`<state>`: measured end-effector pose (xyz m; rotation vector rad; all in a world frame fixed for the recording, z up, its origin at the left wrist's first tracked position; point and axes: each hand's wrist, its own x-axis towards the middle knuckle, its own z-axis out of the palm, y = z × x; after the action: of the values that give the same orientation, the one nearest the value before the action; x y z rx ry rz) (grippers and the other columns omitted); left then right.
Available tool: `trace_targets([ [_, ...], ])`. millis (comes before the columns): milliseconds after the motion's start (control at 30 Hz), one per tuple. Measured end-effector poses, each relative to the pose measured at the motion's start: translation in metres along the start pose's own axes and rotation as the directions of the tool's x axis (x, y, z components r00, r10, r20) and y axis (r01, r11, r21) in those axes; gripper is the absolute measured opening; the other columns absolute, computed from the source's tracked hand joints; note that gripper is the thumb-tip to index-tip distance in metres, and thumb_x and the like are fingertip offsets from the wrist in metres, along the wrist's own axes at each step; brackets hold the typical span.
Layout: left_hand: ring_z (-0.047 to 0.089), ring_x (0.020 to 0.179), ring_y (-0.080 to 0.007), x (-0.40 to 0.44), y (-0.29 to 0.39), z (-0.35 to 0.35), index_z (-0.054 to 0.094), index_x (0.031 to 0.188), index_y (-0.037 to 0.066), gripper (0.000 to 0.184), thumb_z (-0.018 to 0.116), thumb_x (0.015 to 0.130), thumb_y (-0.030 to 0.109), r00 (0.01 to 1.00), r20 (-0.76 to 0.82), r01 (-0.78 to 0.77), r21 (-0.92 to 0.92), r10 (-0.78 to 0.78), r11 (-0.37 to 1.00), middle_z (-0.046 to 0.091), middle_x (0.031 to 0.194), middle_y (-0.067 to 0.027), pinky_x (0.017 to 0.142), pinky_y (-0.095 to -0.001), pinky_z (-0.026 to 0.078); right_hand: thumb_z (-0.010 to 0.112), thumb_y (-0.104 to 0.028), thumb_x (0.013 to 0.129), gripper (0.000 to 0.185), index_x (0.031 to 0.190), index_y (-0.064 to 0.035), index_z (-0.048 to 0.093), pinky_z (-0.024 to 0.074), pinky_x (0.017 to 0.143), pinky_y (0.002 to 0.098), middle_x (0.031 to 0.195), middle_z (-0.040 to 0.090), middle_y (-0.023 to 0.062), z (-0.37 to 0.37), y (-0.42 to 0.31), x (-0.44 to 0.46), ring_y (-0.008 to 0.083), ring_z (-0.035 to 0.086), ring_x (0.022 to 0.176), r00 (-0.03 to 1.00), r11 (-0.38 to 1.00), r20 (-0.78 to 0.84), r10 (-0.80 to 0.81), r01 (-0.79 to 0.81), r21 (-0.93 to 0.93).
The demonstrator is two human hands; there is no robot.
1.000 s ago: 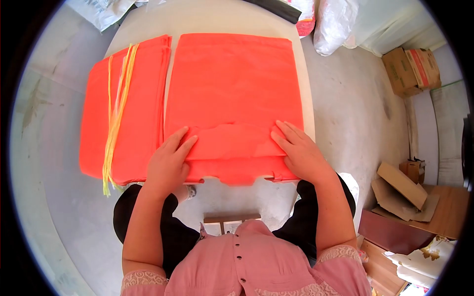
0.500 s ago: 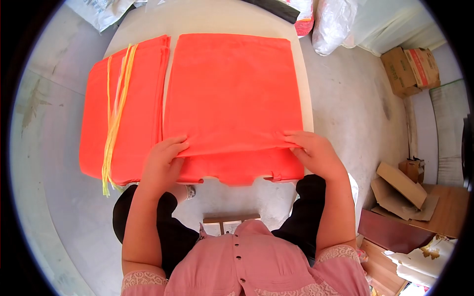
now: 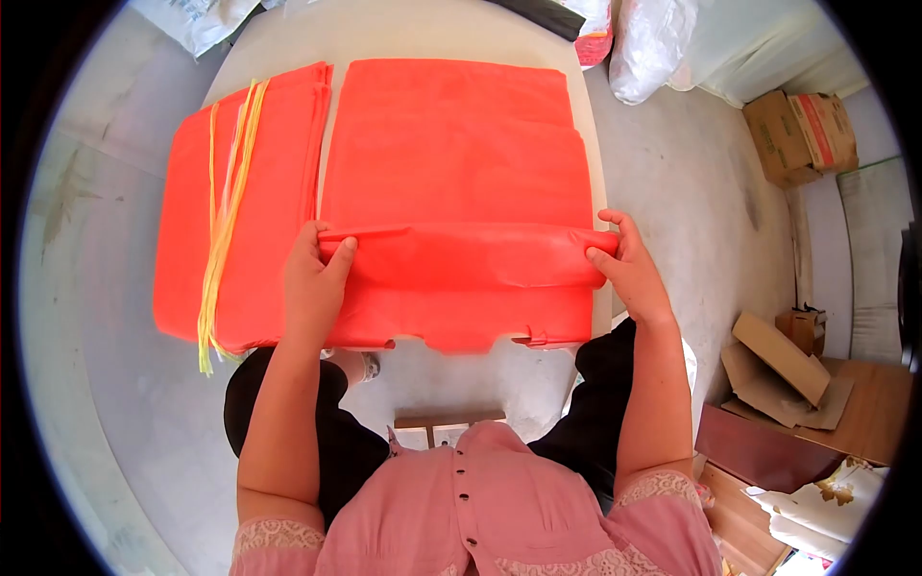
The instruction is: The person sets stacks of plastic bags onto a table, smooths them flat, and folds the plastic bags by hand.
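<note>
A stack of flat red plastic bags (image 3: 456, 144) lies on the table, its near edge cut in notches. Across it, the top bag's near part is lifted and folded back into a raised band (image 3: 461, 254). My left hand (image 3: 319, 278) pinches the left end of this band, thumb on top. At the other end my right hand (image 3: 634, 274) grips the band between thumb and fingers, with one finger sticking out. Left of the stack is a second red pile (image 3: 259, 202), with a bundle of yellow strings (image 3: 226, 221) laid over it.
The pale table (image 3: 403, 34) extends behind the piles, and a black roll (image 3: 538, 17) lies at its far edge. A white plastic sack (image 3: 653, 48) stands beyond its right corner. Cardboard boxes (image 3: 797, 134) and an opened carton (image 3: 783, 379) are on the right.
Both hands have moved away from my body and up, carrying the bag's edge with them. The fold now stands higher and farther back, baring more red plastic beneath.
</note>
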<state>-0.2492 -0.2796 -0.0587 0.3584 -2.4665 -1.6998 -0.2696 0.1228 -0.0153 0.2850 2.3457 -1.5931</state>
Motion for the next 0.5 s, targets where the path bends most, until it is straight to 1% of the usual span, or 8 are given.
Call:
trace_targets([
  [33,0.056,0.084,-0.0109,0.001,0.001,0.001,0.058,0.124,-0.001,0.032,0.072,0.1,0.016,1.0,-0.005,0.009,0.031,-0.009,0.999,0.063,0.092,-0.0054,0.076,-0.0277,0.049,0.063,-0.005,0.098,0.057,0.15,-0.0066,0.039,0.0502,0.09,0.0314,0.114,0.065,0.0082,0.0,0.005,0.002,0.0143,0.061,0.104,1.0,1.0,0.012,0.002,-0.002,0.015],
  [133,0.054,0.081,-0.0123,0.002,0.002,0.004,0.056,0.124,-0.001,0.032,0.069,0.102,0.019,1.0,-0.021,0.015,0.106,-0.012,0.994,0.059,0.089,-0.0061,0.075,-0.0294,0.048,0.061,-0.004,0.098,0.062,0.153,-0.0078,0.033,0.0495,0.091,0.0317,0.115,0.065,0.009,0.005,0.012,0.003,0.0149,0.06,0.104,1.0,0.997,-0.006,-0.026,0.027,0.077],
  [233,0.053,0.08,-0.0129,0.004,-0.005,0.005,0.055,0.125,-0.001,0.033,0.067,0.102,0.019,1.0,-0.019,-0.003,0.121,0.006,0.993,0.058,0.089,-0.0063,0.075,-0.0306,0.048,0.059,-0.003,0.098,0.063,0.154,-0.0089,0.031,0.0497,0.09,0.0324,0.117,0.065,0.0094,0.006,0.005,0.0,0.0153,0.06,0.104,0.999,0.992,0.03,0.015,-0.018,0.122],
  [267,0.053,0.081,-0.013,0.005,-0.008,0.004,0.054,0.125,-0.001,0.033,0.067,0.102,0.019,1.0,-0.017,-0.013,0.117,0.015,0.993,0.059,0.089,-0.0063,0.075,-0.0309,0.048,0.059,-0.003,0.099,0.06,0.152,-0.009,0.032,0.0496,0.089,0.0319,0.117,0.065,0.0093,0.007,0.004,-0.001,0.0149,0.06,0.104,0.999,0.992,0.036,0.008,-0.013,0.129],
  [367,0.057,0.087,-0.0152,0.006,-0.01,-0.001,0.052,0.129,-0.001,0.035,0.065,0.101,0.014,0.999,0.036,0.025,0.135,-0.03,0.99,0.061,0.096,-0.0085,0.081,-0.0315,0.049,0.058,-0.002,0.099,0.052,0.146,-0.0095,0.037,0.0491,0.086,0.03,0.118,0.064,0.0079,0.007,0.005,-0.002,0.0132,0.06,0.102,0.999,0.988,0.043,-0.019,0.012,0.156],
  [433,0.059,0.094,-0.0172,0.005,-0.014,-0.004,0.051,0.131,0.0,0.037,0.064,0.099,0.011,0.999,0.05,-0.006,0.094,0.001,0.996,0.062,0.102,-0.0101,0.086,-0.032,0.05,0.058,-0.001,0.099,0.045,0.14,-0.0101,0.041,0.0485,0.084,0.0282,0.117,0.064,0.0056,0.008,0.014,0.001,0.0111,0.059,0.099,0.998,0.983,0.038,-0.049,0.041,0.181],
  [500,0.06,0.099,-0.0187,0.004,-0.015,-0.007,0.05,0.133,0.0,0.038,0.063,0.098,0.009,0.997,0.075,-0.012,0.074,0.006,0.997,0.063,0.106,-0.0112,0.09,-0.0324,0.05,0.058,-0.001,0.1,0.031,0.128,-0.0092,0.05,0.0481,0.083,0.0267,0.113,0.064,0.0019,0.008,0.027,0.005,0.0087,0.058,0.098,0.997,0.987,0.014,-0.075,0.073,0.144],
])
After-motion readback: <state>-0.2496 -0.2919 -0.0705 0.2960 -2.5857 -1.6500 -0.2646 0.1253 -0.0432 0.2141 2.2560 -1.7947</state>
